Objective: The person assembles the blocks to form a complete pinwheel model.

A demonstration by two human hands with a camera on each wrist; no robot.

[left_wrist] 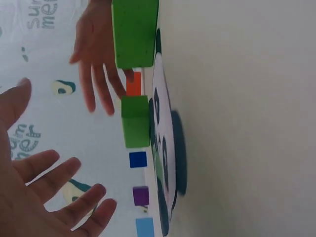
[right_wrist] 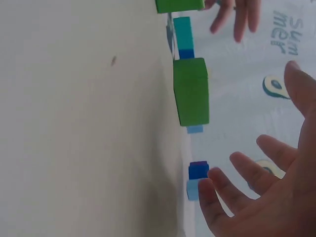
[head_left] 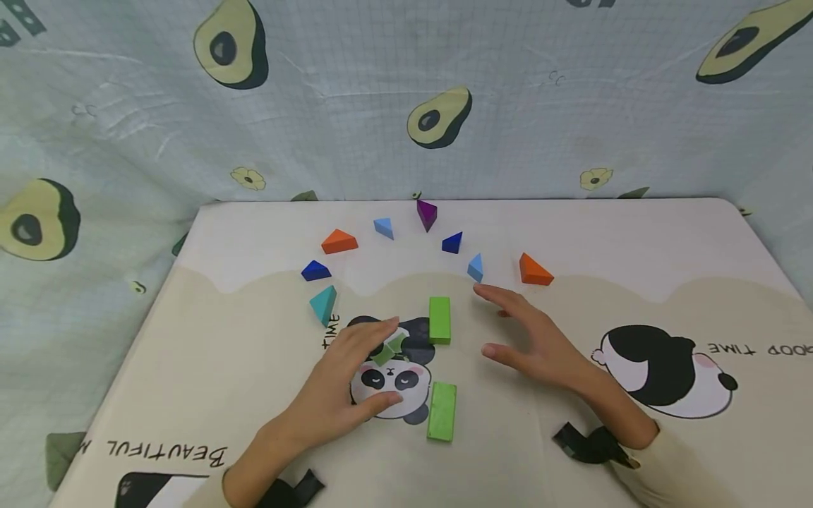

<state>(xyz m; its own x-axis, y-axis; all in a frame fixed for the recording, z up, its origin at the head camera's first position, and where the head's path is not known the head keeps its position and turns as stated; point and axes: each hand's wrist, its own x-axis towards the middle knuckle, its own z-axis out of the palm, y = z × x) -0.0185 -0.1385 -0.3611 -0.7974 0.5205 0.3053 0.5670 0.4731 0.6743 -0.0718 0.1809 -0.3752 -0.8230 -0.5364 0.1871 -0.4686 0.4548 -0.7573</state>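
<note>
Two green rectangular blocks lie on the tablecloth, one farther away [head_left: 440,320] and one nearer [head_left: 442,412]. To their left, over the panda print, my left hand [head_left: 343,381] hovers with fingers spread and nothing in its grasp. My right hand [head_left: 536,342] is to the right of the blocks, thumb and fingers apart, also holding nothing. Its fingertips come near a light blue triangular block [head_left: 476,268] in the head view. In the left wrist view the green block [left_wrist: 136,121] stands apart from the left hand [left_wrist: 54,192]. The right wrist view shows the right hand [right_wrist: 271,182] beside a green block [right_wrist: 191,92].
Several triangular blocks form an arc at the back: teal [head_left: 323,305], dark blue [head_left: 315,271], orange [head_left: 339,242], light blue [head_left: 384,227], purple [head_left: 427,214], another dark blue [head_left: 452,243] and another orange [head_left: 536,270]. An avocado-print curtain [head_left: 343,141] hangs behind the table.
</note>
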